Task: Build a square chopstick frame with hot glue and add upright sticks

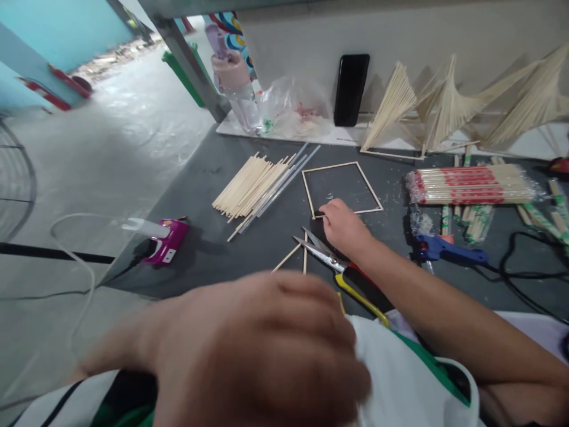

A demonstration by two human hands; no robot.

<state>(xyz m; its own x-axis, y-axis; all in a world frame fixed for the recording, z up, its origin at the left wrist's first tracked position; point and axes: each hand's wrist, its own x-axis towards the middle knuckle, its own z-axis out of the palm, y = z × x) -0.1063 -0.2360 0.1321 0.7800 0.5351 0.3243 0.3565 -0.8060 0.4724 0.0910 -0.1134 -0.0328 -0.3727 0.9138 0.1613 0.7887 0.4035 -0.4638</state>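
Observation:
My right hand [344, 228] reaches across the dark table [213, 249]. Its bent fingers rest on the near left corner of a square frame of thin wooden sticks [368, 187] and seem to pinch it. Just in front of that hand lie open scissors [326, 256] with yellow and red handles, and two loose sticks [296, 258]. My left hand [258, 350] is very close to the camera, low in the picture and smeared by motion. Its fingers look curled, and I cannot make out anything in it.
A pile of sticks [246, 187] and clear glue rods [288, 175] lie to the left of the frame. A pink glue gun [166, 240] sits at the table's left edge and a blue one [448, 253] at the right. At the back are wrapped chopsticks [471, 185], a phone [351, 89], a bottle [235, 83] and fanned stick models [444, 107].

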